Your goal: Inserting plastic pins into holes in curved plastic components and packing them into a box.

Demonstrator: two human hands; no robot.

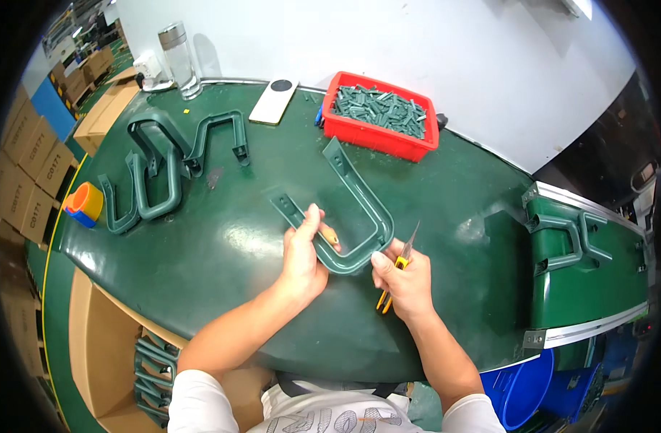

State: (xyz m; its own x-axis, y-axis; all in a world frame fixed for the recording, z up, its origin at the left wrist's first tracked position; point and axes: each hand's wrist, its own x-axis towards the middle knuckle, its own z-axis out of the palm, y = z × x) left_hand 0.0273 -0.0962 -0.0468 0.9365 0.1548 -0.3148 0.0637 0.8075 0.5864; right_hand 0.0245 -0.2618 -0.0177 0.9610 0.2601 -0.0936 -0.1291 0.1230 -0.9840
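Note:
A green U-shaped plastic handle (pixel 342 263) is held over the middle of the table, its two ends pointing away from me. My left hand (pixel 303 254) is closed round its left leg, thumb on top and fingertips showing inside the bend. Near the right corner of the bend, my right hand (pixel 406 280) grips a yellow utility knife (pixel 401 263) with its blade out and pointing up and away. The right thumb lies at the handle's edge; whether it presses on the plastic I cannot tell.
Several more green handles (pixel 173 180) lie at the left, near an orange and blue tape roll (pixel 86 202). A red bin (pixel 377 137) of small green pieces, a phone (pixel 274 102) and a glass bottle (pixel 180 61) stand along the back. Right is a conveyor (pixel 590 289) with handles; lower left, a cardboard box (pixel 103 346).

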